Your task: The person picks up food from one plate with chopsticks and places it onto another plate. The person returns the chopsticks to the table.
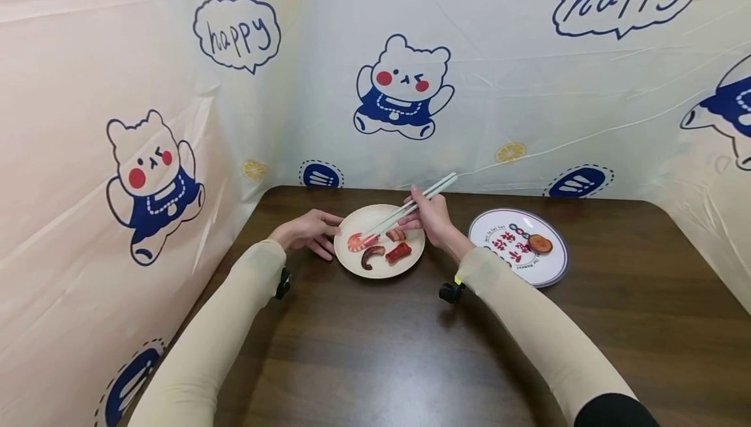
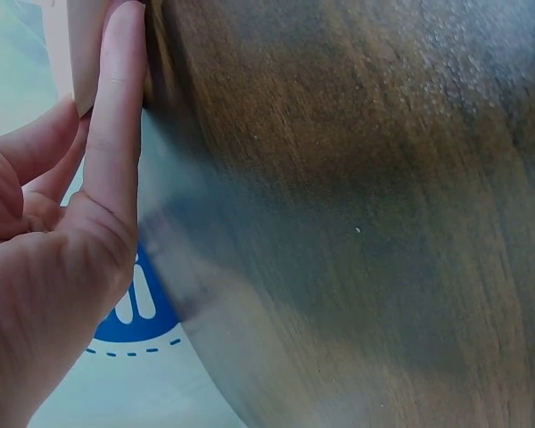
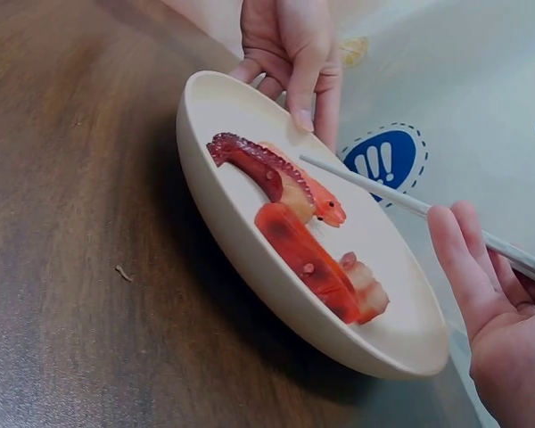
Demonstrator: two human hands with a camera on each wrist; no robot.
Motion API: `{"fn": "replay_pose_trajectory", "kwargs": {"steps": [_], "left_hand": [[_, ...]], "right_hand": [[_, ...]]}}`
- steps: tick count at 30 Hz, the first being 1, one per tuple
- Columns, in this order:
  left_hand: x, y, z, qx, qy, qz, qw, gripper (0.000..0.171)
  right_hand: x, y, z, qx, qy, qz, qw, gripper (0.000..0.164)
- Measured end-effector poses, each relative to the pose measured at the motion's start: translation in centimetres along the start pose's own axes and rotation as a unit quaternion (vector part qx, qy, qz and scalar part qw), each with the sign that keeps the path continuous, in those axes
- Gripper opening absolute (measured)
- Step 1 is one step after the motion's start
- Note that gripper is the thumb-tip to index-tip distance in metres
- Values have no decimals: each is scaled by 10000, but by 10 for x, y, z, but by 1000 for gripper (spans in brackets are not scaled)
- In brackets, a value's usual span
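With its thumb over the rim and fingers beneath, my left hand (image 1: 308, 231) holds the left edge of a cream plate (image 1: 382, 273). My right hand (image 1: 433, 218) grips pale chopsticks (image 1: 437, 187) above the plate's right side. Their tips reach down beside an orange-red shrimp (image 1: 355, 242); whether they touch it cannot be told. Also on the plate lie a dark curled octopus tentacle (image 1: 369, 256), a glossy red strip of meat (image 1: 399, 253) and a small pinkish-brown layered piece (image 1: 396, 235). The right wrist view shows the chopsticks' tip (image 3: 305, 159) over the plate's inner surface.
To the right stands a white plate (image 1: 489, 218) with a blue rim and red print, bearing a round brown slice (image 1: 540, 244). Both plates are on a dark wooden table (image 1: 364, 349). A printed cloth (image 1: 499, 101) hangs behind the table and along its sides.
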State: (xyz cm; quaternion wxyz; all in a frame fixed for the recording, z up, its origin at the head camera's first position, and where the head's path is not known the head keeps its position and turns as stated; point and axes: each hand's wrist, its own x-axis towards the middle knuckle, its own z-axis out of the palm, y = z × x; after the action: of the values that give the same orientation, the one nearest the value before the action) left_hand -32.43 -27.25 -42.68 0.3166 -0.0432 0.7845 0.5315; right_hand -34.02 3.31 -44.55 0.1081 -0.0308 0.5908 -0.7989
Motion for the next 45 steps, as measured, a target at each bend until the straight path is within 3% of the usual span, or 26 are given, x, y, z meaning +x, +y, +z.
{"fn": "replay_pose_trajectory", "kwargs": {"steps": [7,20,30,45], "left_hand": [[-1,1,0,33,16,-6,10000,53],[-3,2,2,70,53,-29,10000,54],[-3,2,2,120,89,-6,9999,54],[-3,2,2,98,81,-32,9999,55]], "right_hand": [[-2,-6,-4,101,-135,19,9999,59],[-4,-15,-15,190,-458,-10,9988,46],[-15,-22,-27,146,-441,-206,9987,40],[-28,-31,-39,64,-670,-425,9968,47]]}}
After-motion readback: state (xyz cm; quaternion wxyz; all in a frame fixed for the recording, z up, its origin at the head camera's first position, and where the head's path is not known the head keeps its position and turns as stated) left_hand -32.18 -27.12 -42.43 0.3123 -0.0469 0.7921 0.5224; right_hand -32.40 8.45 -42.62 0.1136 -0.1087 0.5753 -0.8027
